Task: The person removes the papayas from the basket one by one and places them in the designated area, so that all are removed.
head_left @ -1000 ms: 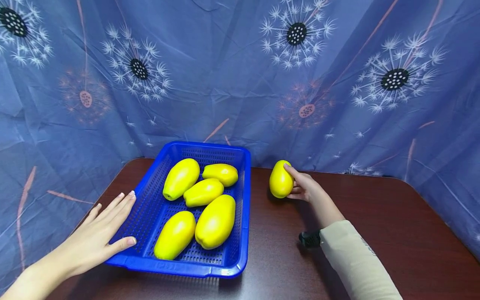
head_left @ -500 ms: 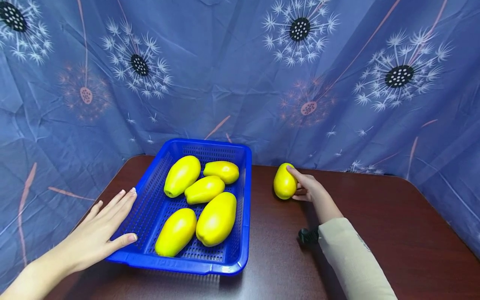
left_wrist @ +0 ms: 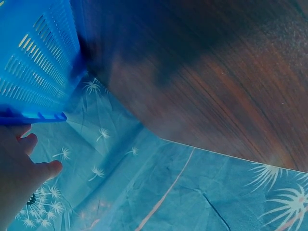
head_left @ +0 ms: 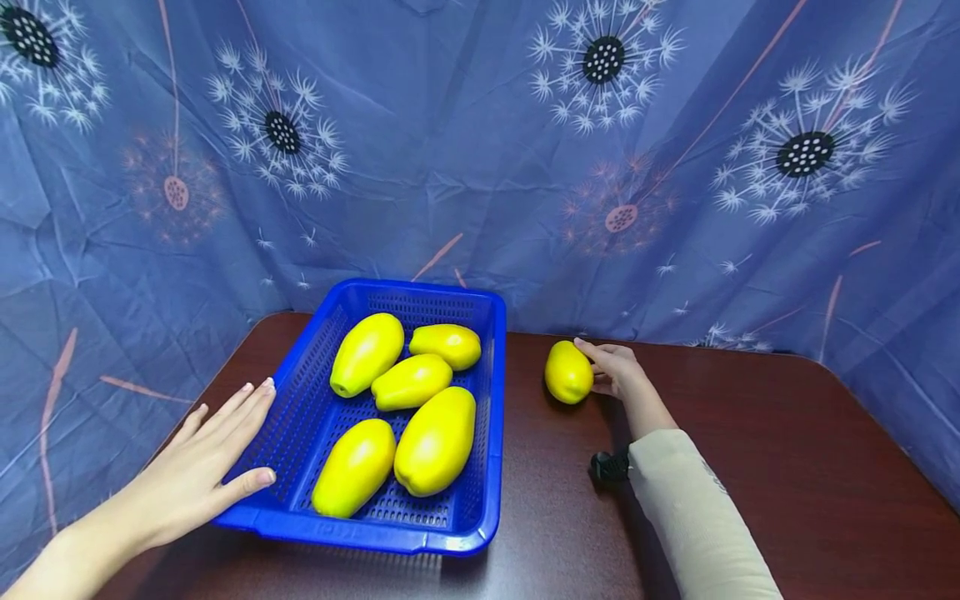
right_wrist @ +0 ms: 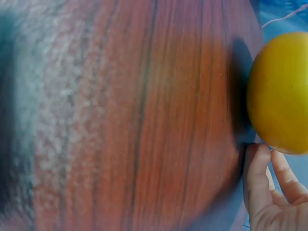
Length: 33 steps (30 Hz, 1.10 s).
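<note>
In the head view, a yellow papaya (head_left: 568, 372) lies on the brown table right of the blue basket, its narrow end turned toward me. My right hand (head_left: 617, 371) is at its right side, thumb tip at the upper edge and fingers beside it. The right wrist view shows the fingers (right_wrist: 287, 179) loosely bent at the rim of the papaya (right_wrist: 284, 94), not wrapped around it. My left hand (head_left: 202, 467) rests with spread, straight fingers over the left rim of the blue basket (head_left: 491, 500). Several papayas (head_left: 435, 442) lie inside the basket.
The table (head_left: 750, 433) has rounded far corners. A blue curtain (head_left: 450, 150) printed with dandelions hangs close behind and at both sides. A black wrist strap piece (head_left: 609, 467) juts from the right sleeve (head_left: 690, 500).
The papaya at my right hand has tipped from upright to lying with its end toward me, slightly nearer. The right fingers have loosened around it. The left hand stays on the basket.
</note>
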Available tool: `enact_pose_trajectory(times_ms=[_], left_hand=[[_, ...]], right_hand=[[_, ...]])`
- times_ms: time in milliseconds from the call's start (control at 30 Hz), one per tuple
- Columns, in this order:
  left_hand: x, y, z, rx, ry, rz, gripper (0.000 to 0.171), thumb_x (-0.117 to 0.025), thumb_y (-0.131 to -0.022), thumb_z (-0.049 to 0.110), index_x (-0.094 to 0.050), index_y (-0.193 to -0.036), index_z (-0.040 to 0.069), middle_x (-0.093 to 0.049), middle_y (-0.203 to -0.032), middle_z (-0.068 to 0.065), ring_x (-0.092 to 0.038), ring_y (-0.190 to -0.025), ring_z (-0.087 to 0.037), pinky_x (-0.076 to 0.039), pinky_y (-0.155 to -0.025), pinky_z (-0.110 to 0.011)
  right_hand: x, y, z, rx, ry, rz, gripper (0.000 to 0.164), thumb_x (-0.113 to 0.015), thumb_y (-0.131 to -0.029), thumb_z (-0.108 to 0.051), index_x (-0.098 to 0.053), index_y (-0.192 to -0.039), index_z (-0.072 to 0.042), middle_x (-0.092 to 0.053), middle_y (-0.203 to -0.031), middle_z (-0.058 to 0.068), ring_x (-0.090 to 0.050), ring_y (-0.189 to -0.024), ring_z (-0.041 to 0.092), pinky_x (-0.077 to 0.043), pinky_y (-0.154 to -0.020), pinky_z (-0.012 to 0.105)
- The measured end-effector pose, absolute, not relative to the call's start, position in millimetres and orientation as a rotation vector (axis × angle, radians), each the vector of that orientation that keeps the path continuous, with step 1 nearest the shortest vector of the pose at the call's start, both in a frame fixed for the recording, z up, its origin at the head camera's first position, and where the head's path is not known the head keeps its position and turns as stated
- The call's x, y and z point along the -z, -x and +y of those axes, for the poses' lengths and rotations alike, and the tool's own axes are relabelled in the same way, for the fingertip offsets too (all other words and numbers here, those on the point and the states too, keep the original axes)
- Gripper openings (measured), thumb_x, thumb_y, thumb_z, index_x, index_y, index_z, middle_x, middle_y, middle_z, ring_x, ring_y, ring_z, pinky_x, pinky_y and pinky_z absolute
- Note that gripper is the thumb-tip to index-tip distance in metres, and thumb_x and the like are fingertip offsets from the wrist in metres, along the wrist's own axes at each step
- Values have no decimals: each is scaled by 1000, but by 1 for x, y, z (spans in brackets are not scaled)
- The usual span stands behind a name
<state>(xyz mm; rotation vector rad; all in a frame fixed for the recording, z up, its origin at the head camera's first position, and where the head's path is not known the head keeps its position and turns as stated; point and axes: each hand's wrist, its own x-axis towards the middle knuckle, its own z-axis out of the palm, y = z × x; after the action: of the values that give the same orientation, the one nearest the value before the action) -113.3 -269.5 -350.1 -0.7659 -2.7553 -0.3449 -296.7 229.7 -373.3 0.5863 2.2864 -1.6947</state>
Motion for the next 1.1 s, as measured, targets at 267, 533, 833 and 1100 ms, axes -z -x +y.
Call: enact_pose_trajectory(times_ms=[267,533,833,1100], left_hand=[[348,112,-269,356,753,-2773,84,-63,-87,34,-12,-151,11,-14,-155,-6,6,-141,-8,12,-110,-45],[347,111,-271,356,755,-2777,85,-63,-87,33,-12,-151,11,-13,-156,-5,6,-141,-9,11,-109,-47],[346,114,-269,344,744,-2795,84,-62,-88,35,-12,-151,11,-14,-155,-6,6,-141,-9,11,-109,-47],[348,113,-269,340,752,-2781,84,-63,-87,35,-13,-151,10,-15,-155,-6,5,-141,-8,10,-110,-47]], right_hand=[[373,295,233,1719,-521,2264,66,-62,-87,-41,-42,-135,0,-54,-90,9,-58,-65,13,-54,-67,29],[368,288,220,1633,-342,2265,78,-65,-82,-50,-36,-139,-5,-48,-117,17,-60,-84,21,-54,-73,36],[363,291,215,1636,-364,2243,74,-67,-82,-42,-37,-139,-5,-41,-131,18,-57,-98,29,-54,-76,39],[366,293,222,1633,-437,2244,72,-66,-83,-43,-39,-139,-6,-44,-123,16,-55,-91,25,-54,-72,34]])
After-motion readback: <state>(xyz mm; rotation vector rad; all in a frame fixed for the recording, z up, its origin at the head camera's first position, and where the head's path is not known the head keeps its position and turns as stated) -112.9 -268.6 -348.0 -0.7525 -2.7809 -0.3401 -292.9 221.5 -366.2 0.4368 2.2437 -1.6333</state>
